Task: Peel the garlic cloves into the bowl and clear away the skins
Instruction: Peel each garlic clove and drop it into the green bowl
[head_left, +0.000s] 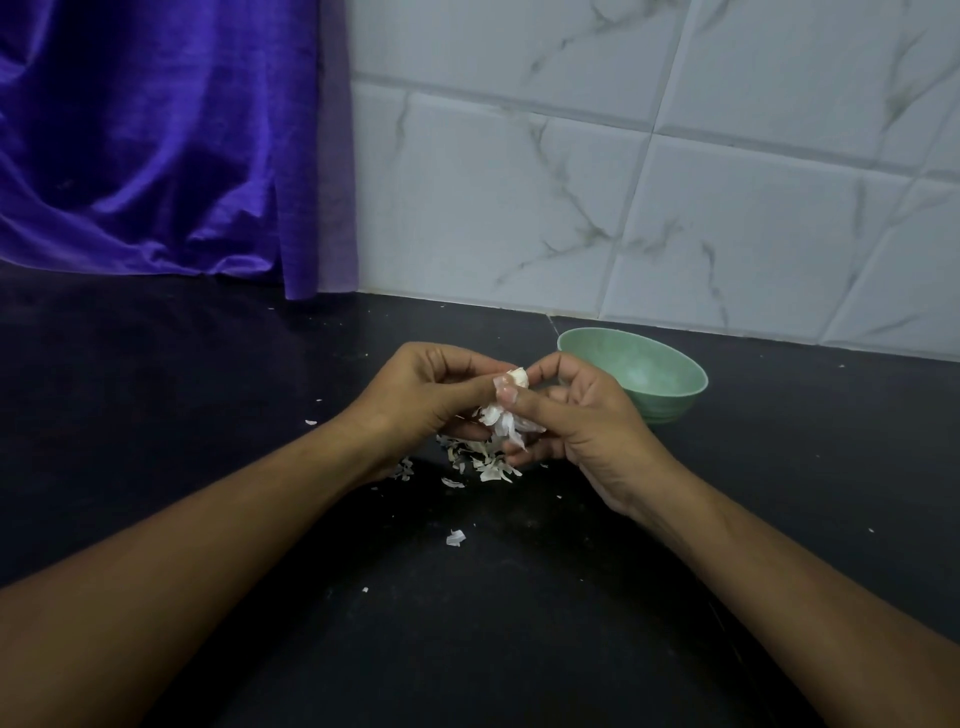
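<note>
Garlic clove (514, 378), pale and papery, is pinched at frame centre between your left hand (421, 400) and right hand (576, 426), fingers of both curled round it. Flaky white skins (483, 462) litter the matte black countertop (519, 649) beneath. A smooth green bowl (675, 401) sits right of centre, with glossy marbled tiles (623, 182) and a purple satin curtain (156, 130) above.

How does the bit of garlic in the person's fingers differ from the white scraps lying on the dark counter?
The garlic clove is held up off the surface, pinched by the left hand and the right hand; the skin scraps lie loose on the black counter. The garlic clove is one rounded lump, while the skin scraps are many thin, scattered flakes. Both are pale whitish, and neither is in the green bowl.
</note>
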